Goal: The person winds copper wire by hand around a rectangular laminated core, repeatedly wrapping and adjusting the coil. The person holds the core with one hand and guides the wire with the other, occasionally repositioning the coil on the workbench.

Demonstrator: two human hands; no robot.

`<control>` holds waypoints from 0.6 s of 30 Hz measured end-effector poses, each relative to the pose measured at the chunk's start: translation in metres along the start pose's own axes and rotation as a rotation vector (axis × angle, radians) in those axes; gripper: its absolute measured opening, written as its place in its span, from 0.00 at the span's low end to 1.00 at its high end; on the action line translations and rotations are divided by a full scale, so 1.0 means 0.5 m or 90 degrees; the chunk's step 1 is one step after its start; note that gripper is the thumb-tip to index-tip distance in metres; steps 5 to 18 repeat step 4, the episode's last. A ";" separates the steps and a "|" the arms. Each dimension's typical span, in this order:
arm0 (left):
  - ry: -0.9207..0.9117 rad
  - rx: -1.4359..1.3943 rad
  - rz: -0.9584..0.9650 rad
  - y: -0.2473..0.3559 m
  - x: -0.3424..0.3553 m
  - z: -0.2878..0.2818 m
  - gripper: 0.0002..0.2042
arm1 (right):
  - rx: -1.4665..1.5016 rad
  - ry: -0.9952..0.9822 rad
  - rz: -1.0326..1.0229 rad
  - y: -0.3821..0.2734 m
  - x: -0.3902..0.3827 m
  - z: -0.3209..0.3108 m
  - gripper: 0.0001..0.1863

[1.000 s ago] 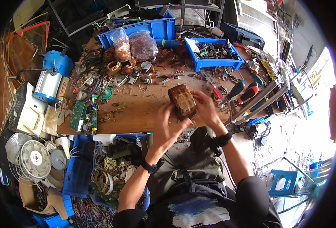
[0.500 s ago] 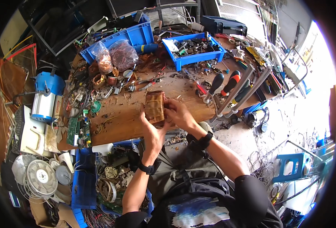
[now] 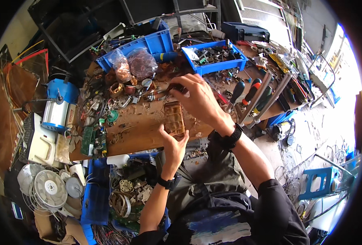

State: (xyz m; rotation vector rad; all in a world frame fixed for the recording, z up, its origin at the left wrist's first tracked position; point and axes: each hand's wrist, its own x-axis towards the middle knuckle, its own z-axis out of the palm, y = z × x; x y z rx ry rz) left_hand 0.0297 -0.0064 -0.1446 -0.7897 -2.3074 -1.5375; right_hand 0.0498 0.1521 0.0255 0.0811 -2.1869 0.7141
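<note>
My left hand grips the lower end of a yellowish-brown block, which looks like a taped wire coil. Thin dark strands show along its upper edge and side. The block stands tilted just over the bench's front part. Above it and to the right, my right hand is raised off the block, its fingers curled and slightly blurred. Something dark reddish shows under those fingers, too smeared to name. Pliers lie on the bench just left of my right hand, partly hidden by it.
The wooden bench is strewn with scraps. A blue tray of small parts stands at the back, beside bagged copper wire. Screwdrivers and two metal posts rise at right. A blue crate and a fan sit lower left.
My right hand has left the block's side and moved up, its fingers now curled above the block. My left hand still grips the block. The whole view has shifted slightly.
</note>
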 end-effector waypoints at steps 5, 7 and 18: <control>-0.077 -0.110 -0.078 0.019 0.011 -0.042 0.47 | 0.321 -0.201 0.162 -0.042 0.006 0.054 0.16; -0.077 -0.110 -0.078 0.019 0.011 -0.042 0.47 | 0.321 -0.201 0.162 -0.042 0.006 0.054 0.16; -0.077 -0.110 -0.078 0.019 0.011 -0.042 0.47 | 0.321 -0.201 0.162 -0.042 0.006 0.054 0.16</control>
